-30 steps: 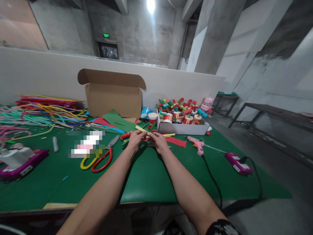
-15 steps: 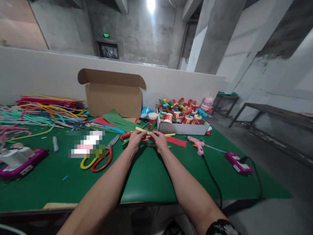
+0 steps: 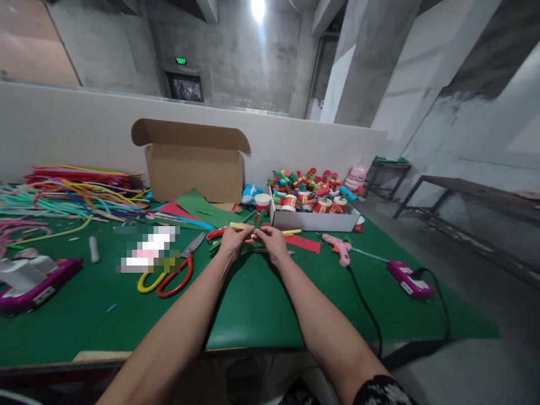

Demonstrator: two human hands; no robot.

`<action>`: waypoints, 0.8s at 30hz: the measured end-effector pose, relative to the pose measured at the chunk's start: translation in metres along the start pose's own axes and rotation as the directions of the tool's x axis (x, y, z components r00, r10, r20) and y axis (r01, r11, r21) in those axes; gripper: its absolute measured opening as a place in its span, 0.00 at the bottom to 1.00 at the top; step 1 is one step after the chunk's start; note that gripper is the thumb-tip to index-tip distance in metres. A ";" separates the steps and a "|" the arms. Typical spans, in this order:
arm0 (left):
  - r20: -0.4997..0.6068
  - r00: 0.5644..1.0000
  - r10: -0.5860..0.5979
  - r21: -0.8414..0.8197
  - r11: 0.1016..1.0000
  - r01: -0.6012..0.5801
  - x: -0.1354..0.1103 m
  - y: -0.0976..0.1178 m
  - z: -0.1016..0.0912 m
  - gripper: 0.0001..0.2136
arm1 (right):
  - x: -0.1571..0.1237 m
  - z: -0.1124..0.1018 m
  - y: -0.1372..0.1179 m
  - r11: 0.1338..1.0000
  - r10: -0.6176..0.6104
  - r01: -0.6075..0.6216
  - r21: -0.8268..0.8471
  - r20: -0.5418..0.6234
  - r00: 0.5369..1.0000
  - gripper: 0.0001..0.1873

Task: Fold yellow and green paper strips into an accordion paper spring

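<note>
Jutting past left hand grip (image 3: 232,243), yellow strip (image 3: 239,225); right hand (image 3: 273,242) just beside

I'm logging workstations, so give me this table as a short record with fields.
Left hand: holding a yellow strip
Right hand: close to the strip's end; grip unclear
Scissors: lying left of the hands
Glue gun: pink, lying right of the hands
White box: beyond the hands, to the right, filled with colourful figures
Cardboard box: brown, at the back, left of the white box
</note>
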State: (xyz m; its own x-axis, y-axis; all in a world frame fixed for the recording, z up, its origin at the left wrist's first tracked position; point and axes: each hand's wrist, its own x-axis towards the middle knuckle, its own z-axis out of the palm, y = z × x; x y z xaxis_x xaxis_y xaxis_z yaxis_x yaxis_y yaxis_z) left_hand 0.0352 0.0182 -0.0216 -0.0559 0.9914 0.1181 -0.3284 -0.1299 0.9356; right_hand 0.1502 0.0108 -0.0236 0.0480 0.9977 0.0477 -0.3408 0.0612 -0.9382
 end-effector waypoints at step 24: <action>-0.145 0.989 0.027 -0.011 1.000 -0.029 0.009 0.007 -0.012 0.17 | 0.005 -0.006 -0.002 0.982 -0.093 0.080 -0.171 -0.068 0.993 0.10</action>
State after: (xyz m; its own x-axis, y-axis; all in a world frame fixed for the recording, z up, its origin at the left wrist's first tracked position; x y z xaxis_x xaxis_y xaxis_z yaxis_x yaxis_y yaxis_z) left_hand 0.0210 0.0256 -0.0176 -0.2009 0.9751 0.0939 -0.3368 -0.1588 0.9281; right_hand 0.1569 0.0157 -0.0239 0.1428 0.9835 0.1113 -0.1701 0.1352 -0.9761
